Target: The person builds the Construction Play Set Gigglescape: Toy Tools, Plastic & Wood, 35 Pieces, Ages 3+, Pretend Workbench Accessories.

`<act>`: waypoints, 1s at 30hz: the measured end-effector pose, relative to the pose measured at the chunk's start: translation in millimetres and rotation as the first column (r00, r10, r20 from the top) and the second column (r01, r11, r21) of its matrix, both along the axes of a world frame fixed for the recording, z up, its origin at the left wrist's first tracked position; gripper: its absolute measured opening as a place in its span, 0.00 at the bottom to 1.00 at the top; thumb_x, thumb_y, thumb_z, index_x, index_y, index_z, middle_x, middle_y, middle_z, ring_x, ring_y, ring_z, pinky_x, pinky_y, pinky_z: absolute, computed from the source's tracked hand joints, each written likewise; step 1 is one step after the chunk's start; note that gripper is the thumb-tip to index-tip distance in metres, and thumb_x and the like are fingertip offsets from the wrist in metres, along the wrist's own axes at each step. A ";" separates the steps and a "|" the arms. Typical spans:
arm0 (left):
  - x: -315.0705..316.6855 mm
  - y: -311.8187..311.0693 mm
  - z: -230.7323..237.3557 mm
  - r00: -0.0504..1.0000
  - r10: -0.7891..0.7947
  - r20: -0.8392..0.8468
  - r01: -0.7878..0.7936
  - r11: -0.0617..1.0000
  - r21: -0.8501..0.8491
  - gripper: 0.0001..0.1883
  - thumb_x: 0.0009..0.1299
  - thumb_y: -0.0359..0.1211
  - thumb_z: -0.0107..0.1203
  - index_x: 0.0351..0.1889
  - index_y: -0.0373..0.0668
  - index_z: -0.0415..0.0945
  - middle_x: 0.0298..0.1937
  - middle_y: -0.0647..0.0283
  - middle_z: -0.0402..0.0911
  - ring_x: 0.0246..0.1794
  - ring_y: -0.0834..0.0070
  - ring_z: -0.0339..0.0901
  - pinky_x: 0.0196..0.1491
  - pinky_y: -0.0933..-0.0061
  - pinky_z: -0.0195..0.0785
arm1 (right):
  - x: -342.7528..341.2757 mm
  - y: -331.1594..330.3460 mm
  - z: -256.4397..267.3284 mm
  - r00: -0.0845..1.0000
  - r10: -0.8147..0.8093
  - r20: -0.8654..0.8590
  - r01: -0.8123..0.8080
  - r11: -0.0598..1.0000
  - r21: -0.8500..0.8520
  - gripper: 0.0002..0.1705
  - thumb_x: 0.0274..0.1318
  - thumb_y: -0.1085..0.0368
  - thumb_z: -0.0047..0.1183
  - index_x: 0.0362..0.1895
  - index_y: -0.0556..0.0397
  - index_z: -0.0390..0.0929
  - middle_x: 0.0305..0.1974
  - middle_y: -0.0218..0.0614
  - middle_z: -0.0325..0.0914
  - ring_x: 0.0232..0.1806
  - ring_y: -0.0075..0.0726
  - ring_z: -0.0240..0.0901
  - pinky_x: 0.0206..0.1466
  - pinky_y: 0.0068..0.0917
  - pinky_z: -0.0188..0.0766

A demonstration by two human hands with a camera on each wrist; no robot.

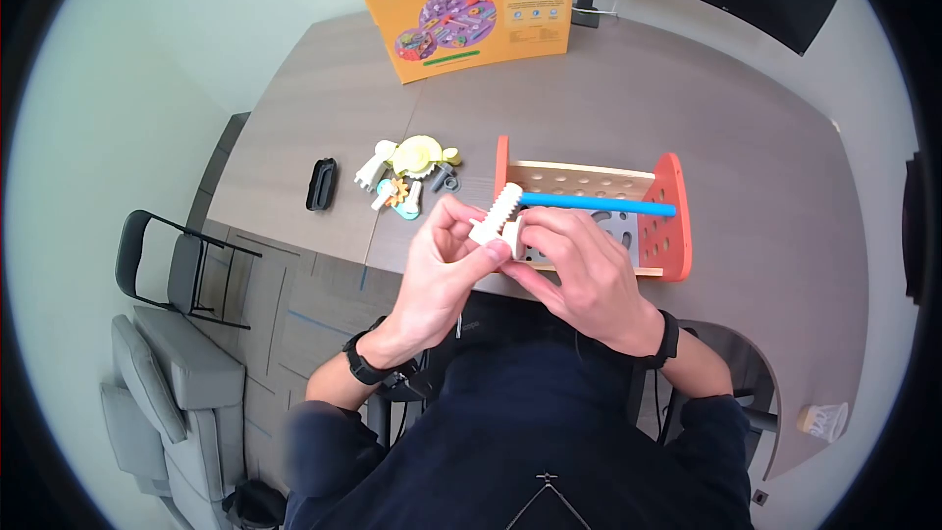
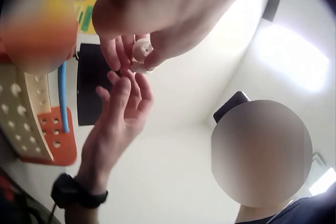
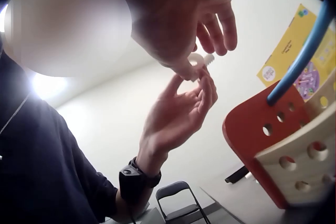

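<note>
L hand (image 1: 432,280) pinched the cream, thick-threaded screw (image 1: 504,208) nr its head; R hand (image 1: 599,280) held the chunky cream rounded piece (image 1: 515,237) right beside it, both nr the red-ended wooden toolbox (image 1: 680,247). Screw prob. light, stiff, not fragile; smooth head was best grip, w/ threads left free.

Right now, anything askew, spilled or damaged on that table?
Nothing stands out. The box and toy bench stand upright, with no visible spill or breakage. The loose toy parts are bunched beside the bench, untidy but not odd.
</note>
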State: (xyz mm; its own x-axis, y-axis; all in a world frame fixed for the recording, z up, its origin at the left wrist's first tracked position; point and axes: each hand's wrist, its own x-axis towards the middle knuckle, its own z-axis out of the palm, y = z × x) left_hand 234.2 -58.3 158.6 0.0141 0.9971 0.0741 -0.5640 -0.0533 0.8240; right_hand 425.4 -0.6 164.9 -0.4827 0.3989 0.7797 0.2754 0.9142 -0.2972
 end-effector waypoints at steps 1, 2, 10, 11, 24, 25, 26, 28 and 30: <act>1.4 -0.2 0.3 1.000 -0.012 -0.003 0.012 1.000 -0.002 0.14 0.77 0.20 0.61 0.55 0.40 0.68 0.57 0.57 0.83 0.54 0.77 0.84 0.58 0.71 0.80 | -2.8 0.0 -3.1 1.000 0.002 -0.029 -0.002 1.000 0.003 0.29 0.51 0.66 0.77 0.55 0.54 0.78 0.53 0.36 0.81 0.47 0.44 0.84 0.46 0.37 0.81; 2.3 0.6 0.5 1.000 -0.023 -0.005 0.023 1.000 -0.004 0.14 0.78 0.20 0.61 0.54 0.40 0.68 0.57 0.56 0.83 0.54 0.77 0.84 0.58 0.71 0.79 | -3.8 0.4 -4.4 0.998 0.003 -0.056 -0.003 1.000 0.005 0.28 0.50 0.66 0.77 0.55 0.54 0.78 0.51 0.36 0.82 0.45 0.44 0.84 0.45 0.37 0.81; -9.5 3.3 -7.2 0.965 -0.135 -0.224 0.131 0.991 -0.030 0.13 0.79 0.22 0.60 0.55 0.39 0.68 0.57 0.55 0.86 0.57 0.74 0.85 0.63 0.69 0.79 | 10.4 5.6 -6.8 0.996 0.094 -0.009 -0.094 0.972 -0.217 0.18 0.56 0.71 0.72 0.48 0.55 0.78 0.40 0.38 0.83 0.38 0.45 0.84 0.39 0.38 0.78; -12.2 1.3 -7.4 0.960 -0.118 -0.255 0.110 0.993 -0.047 0.14 0.79 0.22 0.60 0.56 0.39 0.68 0.57 0.55 0.86 0.58 0.73 0.85 0.64 0.68 0.79 | 11.9 5.8 -7.6 0.993 0.114 -0.032 -0.119 0.956 -0.269 0.17 0.58 0.72 0.71 0.48 0.55 0.78 0.39 0.39 0.83 0.37 0.46 0.84 0.39 0.38 0.78; -88.1 6.4 -58.7 0.792 -0.172 -0.586 -0.027 0.949 -0.315 0.18 0.85 0.34 0.57 0.69 0.39 0.75 0.54 0.60 0.84 0.49 0.77 0.84 0.55 0.70 0.78 | 23.2 40.6 -40.5 0.881 0.213 0.423 0.115 0.771 -0.626 0.16 0.72 0.71 0.48 0.56 0.58 0.84 0.37 0.50 0.86 0.40 0.57 0.85 0.43 0.47 0.77; -89.6 9.6 -66.4 0.777 -0.206 -0.594 -0.001 0.944 -0.329 0.18 0.85 0.34 0.57 0.69 0.39 0.75 0.55 0.60 0.85 0.50 0.77 0.84 0.56 0.70 0.78 | 18.7 45.0 -47.8 0.877 0.233 0.420 0.120 0.741 -0.660 0.17 0.71 0.71 0.48 0.57 0.58 0.84 0.36 0.51 0.87 0.40 0.57 0.86 0.44 0.47 0.78; -87.6 13.1 -75.3 0.761 -0.241 -0.603 0.023 0.938 -0.346 0.19 0.85 0.34 0.57 0.70 0.39 0.75 0.56 0.60 0.85 0.52 0.77 0.84 0.56 0.71 0.78 | 14.3 49.5 -55.6 0.873 0.256 0.415 0.122 0.709 -0.694 0.18 0.70 0.72 0.47 0.58 0.58 0.85 0.36 0.51 0.87 0.40 0.57 0.86 0.45 0.47 0.78; -84.1 20.0 -85.0 0.728 -0.317 -0.608 0.063 0.914 -0.402 0.20 0.85 0.34 0.56 0.72 0.39 0.74 0.59 0.59 0.86 0.55 0.77 0.84 0.57 0.72 0.78 | 5.3 57.5 -61.7 0.843 0.297 0.449 0.164 0.651 -0.741 0.21 0.67 0.74 0.45 0.59 0.59 0.85 0.35 0.51 0.87 0.41 0.56 0.87 0.48 0.46 0.80; -84.1 23.6 -93.1 0.695 -0.354 -0.625 0.107 0.911 -0.397 0.21 0.85 0.33 0.56 0.73 0.38 0.74 0.61 0.59 0.86 0.55 0.78 0.84 0.58 0.72 0.78 | 0.1 61.3 -68.4 0.849 0.314 0.426 0.158 0.617 -0.771 0.22 0.67 0.73 0.44 0.59 0.59 0.85 0.37 0.52 0.87 0.42 0.55 0.87 0.49 0.46 0.80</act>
